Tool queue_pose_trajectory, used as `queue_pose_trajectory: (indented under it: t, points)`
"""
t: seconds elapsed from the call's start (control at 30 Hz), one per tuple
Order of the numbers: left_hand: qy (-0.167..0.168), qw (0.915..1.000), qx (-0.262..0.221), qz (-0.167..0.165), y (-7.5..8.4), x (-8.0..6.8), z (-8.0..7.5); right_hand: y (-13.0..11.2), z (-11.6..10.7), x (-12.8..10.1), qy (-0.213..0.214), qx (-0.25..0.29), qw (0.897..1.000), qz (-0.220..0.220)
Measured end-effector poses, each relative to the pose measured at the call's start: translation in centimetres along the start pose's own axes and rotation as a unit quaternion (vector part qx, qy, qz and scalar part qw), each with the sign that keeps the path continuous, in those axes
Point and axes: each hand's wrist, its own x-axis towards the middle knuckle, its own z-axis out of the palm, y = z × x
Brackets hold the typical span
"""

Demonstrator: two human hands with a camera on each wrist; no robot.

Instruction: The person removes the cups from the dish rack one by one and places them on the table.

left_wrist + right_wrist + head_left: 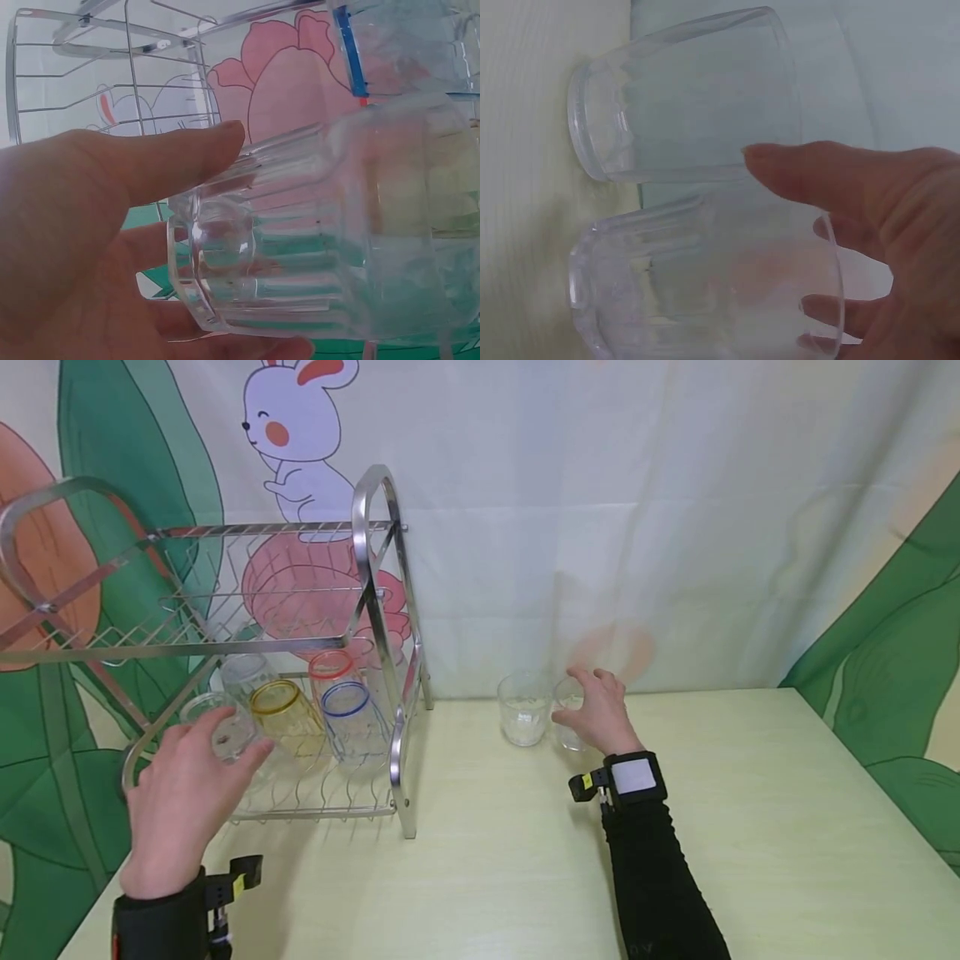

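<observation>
My left hand (236,735) grips a clear ribbed glass (223,727) lying on its side at the front left of the lower tier of a steel dish rack (378,610). In the left wrist view the left hand (266,240) has its thumb over the ribbed glass (360,247) and its fingers under it. My right hand (577,702) curls round a clear glass (572,731) standing on the table. A second clear glass (522,708) stands just left of it. In the right wrist view the right hand (780,232) has thumb and fingers either side of the near glass (667,300), beside the second glass (682,97).
On the rack's lower tier lie a yellow-rimmed glass (281,710), a red-rimmed glass (333,668), a blue-rimmed glass (348,718) and another clear glass (243,672). The pale table (750,827) stretches right. A printed curtain (600,527) hangs close behind.
</observation>
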Motion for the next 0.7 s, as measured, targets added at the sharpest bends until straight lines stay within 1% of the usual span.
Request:
queue_pose_trajectory:
  t: [0.17, 0.3, 0.5, 0.7]
  points:
    - [-0.004, 1.0, -0.005, 0.006, 0.2, 0.0, -0.2, -0.6, -1.0, -0.4, -0.019, -0.032, 0.999, -0.007]
    - [-0.005, 0.9999, -0.008, 0.011, 0.3, 0.0, -0.4, -1.2, -2.0, -0.7, -0.016, -0.04, 0.999, -0.018]
    - [-0.004, 0.9998, -0.016, 0.012, 0.4, -0.3, -0.6, -2.3, -3.7, -1.4, -0.01, -0.035, 0.999, -0.035]
    - [-0.004, 0.9995, -0.025, 0.019, 0.5, -0.5, -1.0, -3.4, -5.5, -2.3, -0.014, 0.0, 0.998, -0.058]
